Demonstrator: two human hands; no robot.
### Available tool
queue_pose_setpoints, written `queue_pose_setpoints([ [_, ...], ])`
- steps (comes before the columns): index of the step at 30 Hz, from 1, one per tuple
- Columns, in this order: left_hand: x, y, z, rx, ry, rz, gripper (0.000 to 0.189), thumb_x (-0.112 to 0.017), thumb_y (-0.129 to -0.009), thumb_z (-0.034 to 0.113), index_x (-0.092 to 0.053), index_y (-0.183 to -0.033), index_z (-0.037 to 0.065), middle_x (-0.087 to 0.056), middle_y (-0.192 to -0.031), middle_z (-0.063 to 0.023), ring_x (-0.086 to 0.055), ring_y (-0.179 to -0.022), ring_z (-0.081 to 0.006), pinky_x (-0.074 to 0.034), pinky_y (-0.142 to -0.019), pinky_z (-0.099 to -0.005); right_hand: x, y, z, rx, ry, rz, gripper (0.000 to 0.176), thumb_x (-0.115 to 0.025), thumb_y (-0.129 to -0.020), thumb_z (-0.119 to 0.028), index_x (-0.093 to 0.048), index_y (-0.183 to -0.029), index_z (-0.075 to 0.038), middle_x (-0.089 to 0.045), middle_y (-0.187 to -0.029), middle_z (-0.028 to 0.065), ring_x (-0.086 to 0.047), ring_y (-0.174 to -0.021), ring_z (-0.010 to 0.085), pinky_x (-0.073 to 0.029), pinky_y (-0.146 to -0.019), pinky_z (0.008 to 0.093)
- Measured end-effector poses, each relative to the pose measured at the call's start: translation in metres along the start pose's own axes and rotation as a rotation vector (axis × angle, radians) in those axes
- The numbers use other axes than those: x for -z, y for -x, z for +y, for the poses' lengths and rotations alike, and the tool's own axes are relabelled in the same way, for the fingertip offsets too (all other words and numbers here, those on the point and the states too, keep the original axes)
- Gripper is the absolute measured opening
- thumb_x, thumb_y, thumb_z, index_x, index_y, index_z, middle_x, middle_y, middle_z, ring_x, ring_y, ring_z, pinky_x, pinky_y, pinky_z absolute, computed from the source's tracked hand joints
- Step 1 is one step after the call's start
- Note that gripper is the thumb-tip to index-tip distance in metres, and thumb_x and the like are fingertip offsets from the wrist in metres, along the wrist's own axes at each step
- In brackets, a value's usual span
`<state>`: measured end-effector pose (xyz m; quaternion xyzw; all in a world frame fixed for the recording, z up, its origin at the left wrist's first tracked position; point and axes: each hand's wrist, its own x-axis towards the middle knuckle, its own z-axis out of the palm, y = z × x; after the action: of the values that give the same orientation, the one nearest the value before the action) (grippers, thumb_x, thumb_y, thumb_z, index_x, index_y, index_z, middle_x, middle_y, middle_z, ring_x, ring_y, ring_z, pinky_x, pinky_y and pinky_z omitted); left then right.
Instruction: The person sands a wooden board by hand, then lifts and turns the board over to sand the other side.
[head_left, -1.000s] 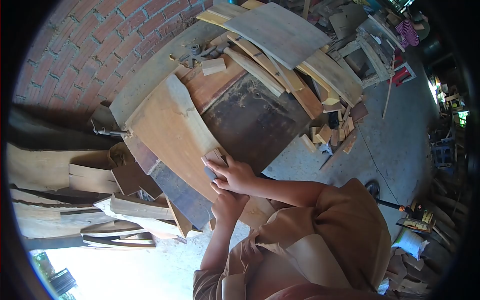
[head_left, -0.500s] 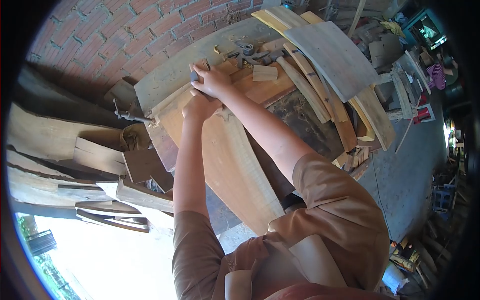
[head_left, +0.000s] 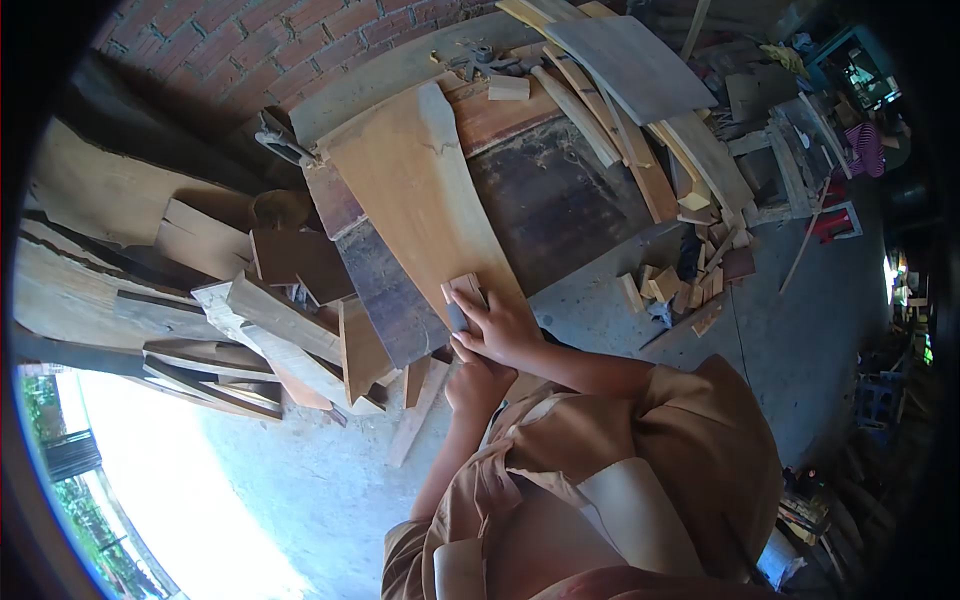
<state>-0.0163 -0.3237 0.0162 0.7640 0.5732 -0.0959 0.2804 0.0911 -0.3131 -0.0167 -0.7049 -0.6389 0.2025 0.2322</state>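
Note:
A small wooden block with a dark grey band on its side lies on the near end of a long pale board. My right hand is closed over the block, fingers along its top and side. Just below it, my left hand is closed against the block's near end, touching the right hand; its fingertips are partly hidden. The board runs lengthwise away from me across a dark-topped workbench, and one long edge is curved.
A metal clamp sits at the bench's left corner. Stacked planks cover its right side, with a small wood piece nearby. Offcuts lie on the floor at right. Curved boards lean at left, below a brick wall.
Both hands have come toward my body with the block, from the board's far end to its near end. My arms are now bent, and the view has shifted.

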Motion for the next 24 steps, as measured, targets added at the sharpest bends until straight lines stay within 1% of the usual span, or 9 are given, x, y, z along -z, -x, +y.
queue_pose_setpoints([
  [2, 0.002, -0.001, -0.002, -0.001, -0.02, -0.034, 0.114, -0.066, -0.061, 0.054, -0.007, -0.128, -0.016, -0.064, -0.072, -0.0174, -0.064, -0.067, -0.0297, -0.052, -0.053, -0.0365, 0.002, -0.003, -0.003, -0.021, -0.004, -0.022, 0.072, -0.061, -0.074, -0.04, -0.026, -0.137, -0.03, -0.046, -0.089, 0.0208, -0.056, -0.064, 0.0336, -0.046, -0.053, 0.0414],
  [5, -0.017, -0.006, -0.013, -0.066, -0.003, 0.074, 0.117, -0.066, -0.061, 0.058, -0.006, -0.127, -0.018, -0.064, -0.073, -0.018, -0.064, -0.066, -0.0302, -0.051, -0.053, -0.0378, 0.011, -0.006, -0.01, -0.074, 0.003, -0.116, 0.07, -0.06, -0.075, -0.04, -0.025, -0.136, -0.034, -0.046, -0.094, 0.0212, -0.056, -0.073, 0.0352, -0.047, -0.061, 0.0415],
  [9, -0.025, -0.01, -0.018, -0.113, -0.029, 0.152, 0.119, -0.066, -0.06, 0.059, -0.005, -0.127, -0.019, -0.064, -0.073, -0.0184, -0.064, -0.066, -0.0304, -0.051, -0.052, -0.0382, 0.005, -0.003, -0.008, -0.068, -0.026, -0.078, 0.069, -0.059, -0.076, -0.04, -0.025, -0.135, -0.035, -0.046, -0.099, 0.0209, -0.056, -0.078, 0.0349, -0.047, -0.065, 0.0415],
  [11, -0.014, -0.006, -0.011, -0.078, 0.012, 0.055, 0.121, -0.067, -0.059, 0.059, -0.004, -0.126, -0.021, -0.063, -0.073, -0.019, -0.064, -0.066, -0.0305, -0.051, -0.052, -0.0382, 0.005, -0.003, -0.009, -0.073, 0.019, -0.059, 0.07, -0.056, -0.077, -0.044, -0.02, -0.137, -0.036, -0.048, -0.103, 0.022, -0.058, -0.078, 0.0373, -0.048, -0.068, 0.0423],
  [12, -0.007, -0.004, -0.008, -0.035, -0.011, -0.006, 0.122, -0.066, -0.06, 0.059, -0.001, -0.129, -0.017, -0.064, -0.081, -0.0195, -0.065, -0.069, -0.0285, -0.052, -0.056, -0.0358, 0.004, -0.004, -0.01, -0.082, 0.01, -0.069, 0.07, -0.056, -0.077, -0.043, -0.02, -0.137, -0.037, -0.048, -0.104, 0.0223, -0.058, -0.08, 0.0378, -0.048, -0.07, 0.043],
  [15, -0.018, -0.007, -0.014, -0.067, 0.037, 0.061, 0.123, -0.069, -0.058, 0.058, -0.003, -0.125, -0.022, -0.063, -0.075, -0.0208, -0.064, -0.068, -0.0322, -0.051, -0.054, -0.0371, 0.004, -0.003, -0.009, -0.075, 0.028, -0.057, 0.071, -0.056, -0.077, -0.046, -0.019, -0.137, -0.037, -0.048, -0.103, 0.0219, -0.058, -0.079, 0.0373, -0.048, -0.067, 0.0431],
  [19, -0.026, -0.012, -0.024, -0.045, 0.072, 0.034, 0.123, -0.065, -0.061, 0.062, 0.0, -0.127, -0.019, -0.064, -0.078, -0.0193, -0.064, -0.068, -0.0302, -0.051, -0.052, -0.0369, 0.007, -0.004, -0.011, -0.059, 0.064, -0.055, 0.076, -0.059, -0.073, -0.052, -0.021, -0.137, -0.034, -0.048, -0.096, 0.0209, -0.058, -0.078, 0.0356, -0.047, -0.063, 0.0434],
  [21, -0.021, -0.01, -0.022, -0.084, 0.067, 0.039, 0.124, -0.064, -0.061, 0.063, 0.0, -0.126, -0.02, -0.063, -0.075, -0.0198, -0.064, -0.067, -0.0316, -0.051, -0.052, -0.0376, 0.009, -0.008, -0.008, -0.057, 0.012, -0.118, 0.077, -0.062, -0.072, -0.048, -0.023, -0.136, -0.032, -0.048, -0.095, 0.0214, -0.057, -0.079, 0.0367, -0.047, -0.063, 0.0437],
  [24, -0.011, -0.004, -0.02, -0.099, 0.229, -0.021, 0.118, -0.065, -0.065, 0.059, 0.001, -0.131, -0.013, -0.061, -0.084, -0.0255, -0.063, -0.076, -0.0347, -0.05, -0.061, -0.0396, 0.016, -0.012, -0.003, -0.059, -0.098, -0.144, 0.077, -0.064, -0.072, -0.039, -0.023, -0.137, -0.031, -0.046, -0.099, 0.0232, -0.057, -0.081, 0.0384, -0.047, -0.067, 0.0439],
])
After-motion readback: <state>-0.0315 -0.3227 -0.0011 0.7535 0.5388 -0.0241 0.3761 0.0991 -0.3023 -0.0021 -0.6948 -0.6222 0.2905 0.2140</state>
